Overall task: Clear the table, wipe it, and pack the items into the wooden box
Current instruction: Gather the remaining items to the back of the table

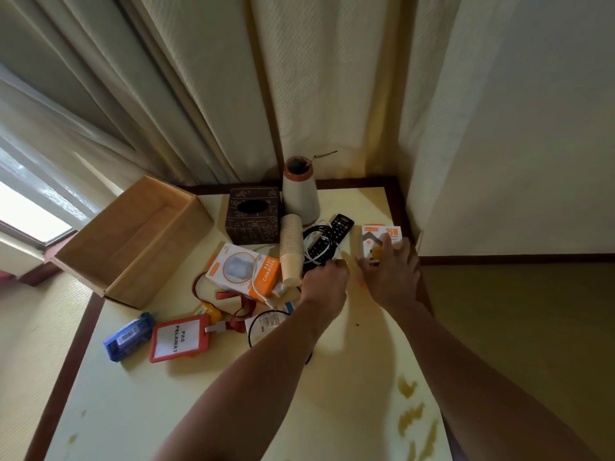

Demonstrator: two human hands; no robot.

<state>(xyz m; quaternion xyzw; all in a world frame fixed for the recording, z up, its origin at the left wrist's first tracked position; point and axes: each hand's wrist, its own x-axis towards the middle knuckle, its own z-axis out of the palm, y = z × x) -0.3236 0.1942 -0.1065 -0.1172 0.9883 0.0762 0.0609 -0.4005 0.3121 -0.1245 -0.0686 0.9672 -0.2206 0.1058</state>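
The right hand [391, 272] was laid with fingers spread over the small charger box [379, 239] at the table's [233, 410] far right corner, not visibly closed on it; the left hand [324, 284] was curled near the black cable [316, 242], whether anything was gripped could not be told; the box was judged light, stiff cardboard, best taken by opposite sides; the wooden box [133, 241] stood open, far left.

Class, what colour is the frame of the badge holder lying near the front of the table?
Red-orange badge holder, around a white card; seen in the head view.
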